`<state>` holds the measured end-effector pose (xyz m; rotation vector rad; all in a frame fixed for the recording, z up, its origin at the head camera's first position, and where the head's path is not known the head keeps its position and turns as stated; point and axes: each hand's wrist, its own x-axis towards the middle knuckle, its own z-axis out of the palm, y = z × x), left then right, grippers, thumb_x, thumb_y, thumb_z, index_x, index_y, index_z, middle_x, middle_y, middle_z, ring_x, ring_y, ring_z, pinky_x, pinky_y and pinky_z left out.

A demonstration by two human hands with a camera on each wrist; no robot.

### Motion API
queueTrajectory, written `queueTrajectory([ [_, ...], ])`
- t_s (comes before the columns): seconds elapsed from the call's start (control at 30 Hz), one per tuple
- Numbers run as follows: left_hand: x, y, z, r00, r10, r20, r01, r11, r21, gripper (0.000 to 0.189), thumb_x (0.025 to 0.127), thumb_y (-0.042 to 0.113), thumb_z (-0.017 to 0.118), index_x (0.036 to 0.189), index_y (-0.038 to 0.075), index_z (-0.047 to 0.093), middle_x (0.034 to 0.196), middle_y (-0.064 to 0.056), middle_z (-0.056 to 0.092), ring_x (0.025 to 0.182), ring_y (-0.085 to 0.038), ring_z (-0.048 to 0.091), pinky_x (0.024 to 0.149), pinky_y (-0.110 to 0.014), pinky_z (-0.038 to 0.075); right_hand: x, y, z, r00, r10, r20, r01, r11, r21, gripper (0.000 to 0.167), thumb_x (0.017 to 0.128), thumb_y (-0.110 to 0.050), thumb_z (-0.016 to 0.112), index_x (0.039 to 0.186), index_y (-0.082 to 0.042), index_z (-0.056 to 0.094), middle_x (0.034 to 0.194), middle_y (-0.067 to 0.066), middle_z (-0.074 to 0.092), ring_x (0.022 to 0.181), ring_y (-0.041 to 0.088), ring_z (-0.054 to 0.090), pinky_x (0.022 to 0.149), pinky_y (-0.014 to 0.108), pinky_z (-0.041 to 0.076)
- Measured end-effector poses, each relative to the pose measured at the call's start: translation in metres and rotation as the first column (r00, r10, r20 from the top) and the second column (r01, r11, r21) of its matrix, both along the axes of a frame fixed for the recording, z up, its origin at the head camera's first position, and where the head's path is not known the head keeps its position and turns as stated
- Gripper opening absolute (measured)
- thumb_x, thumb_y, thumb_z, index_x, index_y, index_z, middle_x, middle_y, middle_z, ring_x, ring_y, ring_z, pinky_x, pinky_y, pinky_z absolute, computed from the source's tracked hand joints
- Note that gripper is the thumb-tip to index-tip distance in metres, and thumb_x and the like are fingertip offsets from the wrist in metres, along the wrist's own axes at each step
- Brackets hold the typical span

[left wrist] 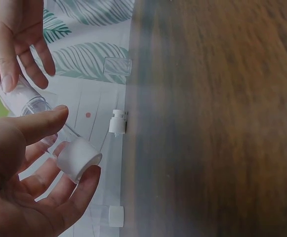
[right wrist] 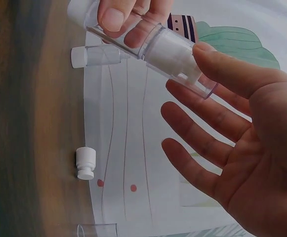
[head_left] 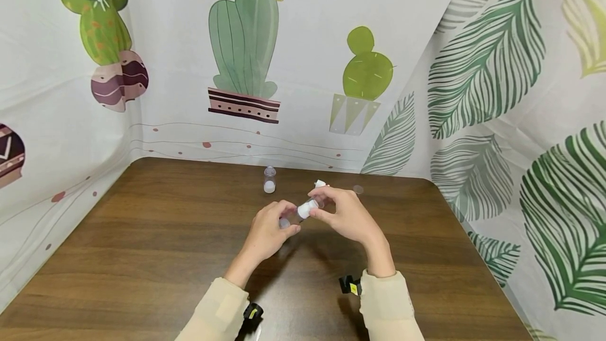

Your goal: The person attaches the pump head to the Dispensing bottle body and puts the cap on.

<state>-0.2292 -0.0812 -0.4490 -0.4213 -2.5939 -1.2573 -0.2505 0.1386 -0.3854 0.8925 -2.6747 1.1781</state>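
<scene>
A slim clear plastic bottle (head_left: 307, 208) is held tilted above the table between both hands. My left hand (head_left: 270, 228) grips its clear lower body by the white base (left wrist: 79, 159), thumb on one side and fingers on the other. At the opposite end, my right hand (head_left: 347, 212) pinches the clear section with a white part inside (right wrist: 175, 59) between thumb and forefinger. Its other fingers spread apart, as the right wrist view shows. Just beyond the hands stands a small white pump top (right wrist: 85, 162), partly hidden by the right hand in the head view.
A second clear bottle (head_left: 269, 179) with a white bottom stands near the back of the brown wooden table (head_left: 180, 246). To the right lies a clear cap (head_left: 357, 189). A printed cloth (head_left: 303, 57) with cacti and leaves hangs behind and beside the table.
</scene>
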Motion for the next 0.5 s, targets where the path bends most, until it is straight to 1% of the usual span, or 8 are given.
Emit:
queueTrajectory([
  [0.2,0.0008,0.0002,0.0004,1.000,-0.002,0.000,0.002,1.000,-0.001,0.032,0.084,0.012,0.090,0.112,0.012,0.073,0.111,-0.005,0.074,0.099,-0.024,0.068,0.086,-0.044,0.053,0.0003,-0.0005,-0.0007,1.000,-0.002,0.002,0.002,1.000,0.006,0.032,0.094,-0.017,0.083,0.124,-0.010,0.073,0.096,-0.005,0.074,0.094,0.016,0.071,0.088,0.039,0.056],
  [0.5,0.0011,0.0008,0.0017,1.000,-0.004,-0.003,0.004,1.000,0.006,0.033,0.084,0.012,0.090,0.111,0.013,0.073,0.110,-0.005,0.074,0.099,-0.023,0.068,0.086,-0.043,0.052,-0.0006,-0.0013,-0.0024,1.000,0.001,0.015,-0.001,1.000,0.012,0.032,0.093,-0.016,0.084,0.123,-0.012,0.073,0.097,-0.006,0.074,0.093,0.012,0.071,0.088,0.037,0.056],
])
